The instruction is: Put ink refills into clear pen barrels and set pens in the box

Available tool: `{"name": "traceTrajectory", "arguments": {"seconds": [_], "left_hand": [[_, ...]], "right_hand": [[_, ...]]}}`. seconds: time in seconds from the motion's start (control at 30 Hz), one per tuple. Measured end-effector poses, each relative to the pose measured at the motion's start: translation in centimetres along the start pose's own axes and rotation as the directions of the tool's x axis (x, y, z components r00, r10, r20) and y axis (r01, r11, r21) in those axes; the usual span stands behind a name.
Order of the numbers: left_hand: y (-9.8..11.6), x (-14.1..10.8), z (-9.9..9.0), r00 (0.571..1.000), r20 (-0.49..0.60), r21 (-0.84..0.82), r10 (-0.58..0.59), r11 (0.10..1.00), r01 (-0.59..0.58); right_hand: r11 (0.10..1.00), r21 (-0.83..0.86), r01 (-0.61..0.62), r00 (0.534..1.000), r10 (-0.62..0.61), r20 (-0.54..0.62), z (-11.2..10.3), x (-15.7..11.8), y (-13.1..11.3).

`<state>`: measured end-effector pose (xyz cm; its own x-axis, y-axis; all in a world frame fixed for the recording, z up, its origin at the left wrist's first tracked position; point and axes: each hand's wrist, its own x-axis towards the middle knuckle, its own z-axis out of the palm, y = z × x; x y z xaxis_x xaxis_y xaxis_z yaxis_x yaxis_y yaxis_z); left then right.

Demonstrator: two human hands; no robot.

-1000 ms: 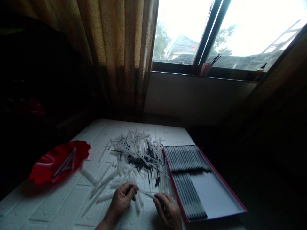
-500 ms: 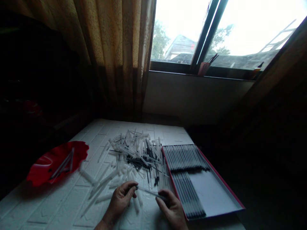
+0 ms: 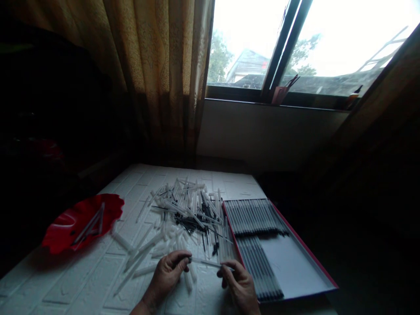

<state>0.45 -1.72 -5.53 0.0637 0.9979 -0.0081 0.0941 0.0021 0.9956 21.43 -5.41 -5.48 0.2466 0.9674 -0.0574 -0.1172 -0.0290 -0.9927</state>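
My left hand (image 3: 167, 275) pinches one end of a thin clear plastic tube (image 3: 210, 264), which has a dark tip at that end. My right hand (image 3: 241, 284) holds the tube's other end with its fingertips, above the box's left rim. Just beyond my hands lies a loose heap of clear tubes and thin black rods (image 3: 187, 218). Several longer clear tubes lie scattered between the heap and my left hand. To my right, an open box with a pink rim (image 3: 295, 258) holds tight rows of dark-cored tubes (image 3: 254, 218) on a white base.
The white brick-patterned tabletop (image 3: 82, 280) carries everything. A wavy red plate (image 3: 57, 236) at the left holds a few clear tubes. Behind the table are a pale wall (image 3: 262, 135), a patterned curtain (image 3: 164, 65) and a bright window (image 3: 249, 43) with items on its sill.
My right hand has shifted right along the tube, and the hands are farther apart. The tube now lies more level between them. The view has moved slightly.
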Motion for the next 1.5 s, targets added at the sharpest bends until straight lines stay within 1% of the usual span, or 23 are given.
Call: {"name": "traceTrajectory", "arguments": {"seconds": [0.13,0.23,0.4,0.6,0.7,0.77,0.87,0.93,0.97,1.0,1.03,1.1,1.17,1.27,1.37,1.43,1.5], "left_hand": [[0.6,0.0,0.1,0.999,0.021,-0.002,0.04,0.999,-0.04],[0.7,-0.1,0.2,0.999,0.027,0.008,0.044,0.999,-0.044],[1.2,-0.4,0.4,0.997,0.065,0.054,0.039,0.998,-0.042],[1.4,-0.7,0.5,0.993,0.084,0.163,0.084,0.982,-0.096],[1.3,-0.7,0.6,0.992,0.082,0.213,0.094,0.971,-0.11],[1.3,-0.6,0.5,0.992,0.089,0.23,0.091,0.967,-0.11],[1.8,0.1,-0.2,0.99,0.118,0.246,0.071,0.964,-0.099],[2.6,0.9,-0.9,0.99,0.122,0.313,0.078,0.943,-0.113],[3.1,1.4,-1.3,0.988,0.122,0.376,0.098,0.916,-0.138],[3.6,2.0,-1.6,0.985,0.126,0.464,0.12,0.87,-0.166],[4.2,2.6,-2.0,0.979,0.145,0.57,0.145,0.797,-0.202],[5.1,3.8,-2.4,0.954,0.229,0.754,0.195,0.584,-0.3],[5.7,4.9,-2.5,0.938,0.29,0.808,0.192,0.475,-0.347],[6.0,6.3,-2.2,0.918,0.359,0.821,0.17,0.409,-0.397],[6.2,7.3,-1.9,0.889,0.428,0.818,0.161,0.348,-0.457],[6.4,7.8,-1.6,0.865,0.476,0.805,0.156,0.32,-0.5],[6.7,8.3,-1.4,0.84,0.52,0.785,0.154,0.302,-0.541]], "right_hand": [[1.0,0.026,0.015,0.997,-0.013,-0.077,0.5,-0.1,-0.2],[0.995,0.096,0.008,0.994,0.003,-0.114,0.7,-0.2,-0.1],[0.977,0.208,-0.044,0.991,0.069,-0.116,0.6,-0.2,0.5],[0.984,0.177,-0.026,0.991,0.049,-0.126,0.6,0.2,0.8],[0.984,0.169,-0.061,0.991,0.079,-0.106,0.9,0.2,0.5],[0.981,0.18,-0.07,0.988,0.093,-0.124,1.1,0.2,0.3],[0.973,0.228,-0.048,0.982,0.088,-0.166,1.3,0.1,0.1],[0.97,0.24,-0.045,0.983,0.086,-0.163,1.3,0.1,0.1],[0.971,0.236,-0.04,0.984,0.079,-0.159,1.2,0.0,0.1],[0.974,0.225,-0.033,0.985,0.069,-0.155,1.1,0.0,0.2],[0.978,0.209,-0.029,0.988,0.059,-0.142,1.0,0.0,0.3],[0.986,0.167,-0.025,0.994,0.043,-0.101,0.6,0.1,0.7],[0.99,0.138,-0.024,0.997,0.034,-0.073,0.3,0.1,1.1],[0.988,0.155,-0.027,0.999,0.031,-0.028,0.1,0.0,1.5],[0.987,0.151,-0.05,0.998,0.042,0.05,-0.1,-0.1,1.6],[0.995,0.09,-0.049,0.996,0.043,0.073,-0.3,-0.1,1.4],[1.0,0.008,-0.015,0.996,0.014,0.087,-0.7,-0.1,1.2]]}}
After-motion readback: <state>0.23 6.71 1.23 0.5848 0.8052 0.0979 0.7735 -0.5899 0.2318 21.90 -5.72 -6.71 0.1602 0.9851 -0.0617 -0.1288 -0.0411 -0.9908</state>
